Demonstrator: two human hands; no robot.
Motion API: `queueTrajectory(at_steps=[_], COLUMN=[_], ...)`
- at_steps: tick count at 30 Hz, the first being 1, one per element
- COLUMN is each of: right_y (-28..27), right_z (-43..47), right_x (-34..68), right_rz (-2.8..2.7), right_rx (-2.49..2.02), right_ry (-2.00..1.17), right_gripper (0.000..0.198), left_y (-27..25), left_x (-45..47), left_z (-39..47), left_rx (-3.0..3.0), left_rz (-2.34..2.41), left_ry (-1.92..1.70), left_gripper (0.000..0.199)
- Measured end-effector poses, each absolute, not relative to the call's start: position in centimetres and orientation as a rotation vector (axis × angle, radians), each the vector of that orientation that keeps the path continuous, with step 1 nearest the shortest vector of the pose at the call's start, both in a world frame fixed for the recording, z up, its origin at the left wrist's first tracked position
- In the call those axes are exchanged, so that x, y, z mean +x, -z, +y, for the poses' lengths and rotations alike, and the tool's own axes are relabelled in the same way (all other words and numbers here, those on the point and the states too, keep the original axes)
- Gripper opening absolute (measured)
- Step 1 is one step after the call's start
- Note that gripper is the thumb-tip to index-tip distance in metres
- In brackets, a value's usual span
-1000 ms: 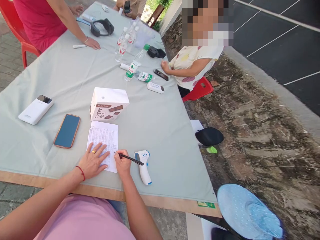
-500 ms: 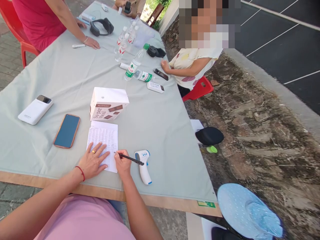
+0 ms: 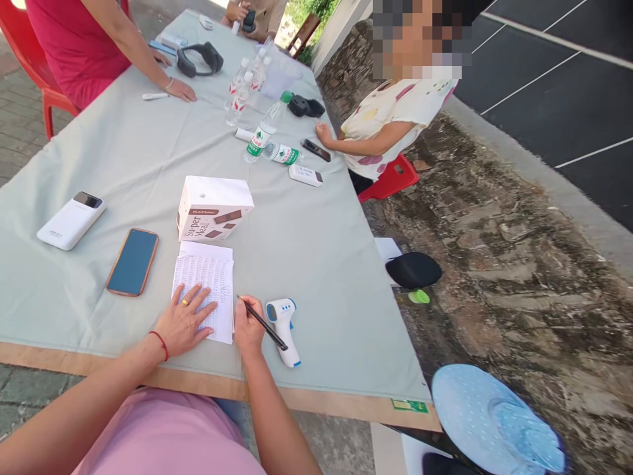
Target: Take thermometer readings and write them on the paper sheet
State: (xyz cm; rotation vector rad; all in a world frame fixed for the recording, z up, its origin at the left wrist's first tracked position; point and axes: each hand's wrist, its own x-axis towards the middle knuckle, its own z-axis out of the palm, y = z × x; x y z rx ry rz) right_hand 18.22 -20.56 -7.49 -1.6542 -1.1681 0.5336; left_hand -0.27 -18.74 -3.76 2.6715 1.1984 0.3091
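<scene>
My left hand [image 3: 186, 320] lies flat with its fingers spread on a sheet of paper [image 3: 208, 270] covered in handwritten rows. At the paper's right edge, my right hand [image 3: 249, 328] is closed around a black pen [image 3: 270, 328]. The pen's tip points up and left, just beside the sheet. A white and blue infrared thermometer [image 3: 283, 330] lies right of that hand, partly crossed by the pen's back end. Behind the paper stands a white and brown box [image 3: 216, 208]. Left of the sheet lies a phone [image 3: 132, 262] with an orange-brown case.
A white power bank [image 3: 72, 221] lies at the left. Several water bottles [image 3: 260, 135], a black headset [image 3: 200, 58] and small devices are farther back. People sit or stand around the table [image 3: 316, 297]. A blue hat [image 3: 494, 415] is beyond its right corner.
My right hand has moved slightly right, taking the pen's tip off the paper. My left hand stays on the sheet. The seated person at the right has shifted a little.
</scene>
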Motion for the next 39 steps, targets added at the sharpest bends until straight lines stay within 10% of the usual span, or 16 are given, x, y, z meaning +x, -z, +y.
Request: queueTrajectory(at_steps=[14, 23, 39], right_y=[7.2, 7.1, 6.7], right_z=[-16.4, -16.3, -16.1], right_x=[17.3, 16.6, 16.6], right_rz=[-1.926, -1.972, -1.949], right_rx=[-1.345, -1.429, -1.416], right_ry=[-0.310, -0.349, -0.346], right_gripper=[0.021, 0.042, 0.044], left_y=[1.9, 1.1, -5.7], left_x=[-1.4, -2.9, -1.7], left_z=[-14.8, -2.3, -10.8], left_rx=[2.297, 1.608, 1.352], left_rz=[1.145, 1.541, 0.892], left_ry=[-0.415, -0.979, -1.213], left_gripper=[0.027, 0.113, 0.048])
